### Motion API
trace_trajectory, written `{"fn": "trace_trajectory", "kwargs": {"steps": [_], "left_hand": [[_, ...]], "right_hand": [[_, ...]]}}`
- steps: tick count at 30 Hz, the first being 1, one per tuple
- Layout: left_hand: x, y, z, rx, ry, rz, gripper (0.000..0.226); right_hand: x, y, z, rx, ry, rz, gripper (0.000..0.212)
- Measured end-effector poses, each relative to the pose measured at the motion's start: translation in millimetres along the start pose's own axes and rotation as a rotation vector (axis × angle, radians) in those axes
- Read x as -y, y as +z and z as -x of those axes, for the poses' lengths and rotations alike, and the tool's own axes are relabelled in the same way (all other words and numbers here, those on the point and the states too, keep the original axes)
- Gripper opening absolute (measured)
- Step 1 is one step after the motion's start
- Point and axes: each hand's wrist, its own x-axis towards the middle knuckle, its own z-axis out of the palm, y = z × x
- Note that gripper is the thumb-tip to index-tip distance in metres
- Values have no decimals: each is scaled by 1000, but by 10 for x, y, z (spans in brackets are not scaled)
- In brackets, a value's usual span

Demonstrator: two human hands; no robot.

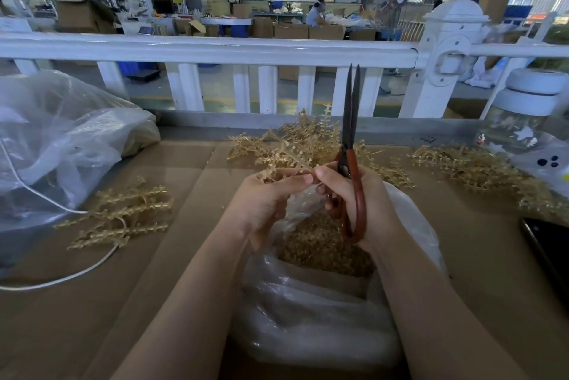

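My right hand (pixel 363 198) grips the red handles of long scissors (pixel 351 133), whose dark blades point up and away, nearly closed. My left hand (pixel 264 198) pinches the stem of a golden plastic sprig (pixel 295 148) just left of the scissors. Both hands hover over an open clear plastic bag (pixel 311 312) holding small golden cut pieces (pixel 320 250).
More golden sprigs lie at the left (pixel 120 216), centre back and right (pixel 480 170) of the cardboard-covered table (pixel 172 272). A large clear bag (pixel 55 139) and white cable (pixel 61 278) sit left. A jar with a white lid (pixel 529 108) and a phone (pixel 548 244) are right. A white railing (pixel 215 50) runs behind.
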Motion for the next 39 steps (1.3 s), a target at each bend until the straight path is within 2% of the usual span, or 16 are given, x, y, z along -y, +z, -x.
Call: {"fn": "trace_trajectory", "kwargs": {"steps": [2,5,9,13,18,21,27,35,39], "left_hand": [[6,-8,-3,-32,15,-21,12],[8,-6,2,-45,30,-9,24],[0,27,12,46,4,28,25],[4,36,10,11,2,41,17],[23,12,-3,-27,7,44,18],[22,0,-12,-48,45,93,15],[-52,-80,-38,-173,169,273,27],[-95,-108,-18,-198,311,310,19],[-83,-113,-24,-206,368,272,22]], "right_hand": [[-8,4,5,-18,4,39,15],[-3,5,9,-27,-12,100,12],[3,2,9,-18,-19,103,9],[3,13,5,-5,-16,103,10],[1,-6,8,26,-35,108,10],[14,8,6,1,-84,124,20],[-37,-48,-44,-117,-137,419,30],[-147,-63,-38,4,-209,844,60],[-180,-65,-29,40,-210,890,64]]}}
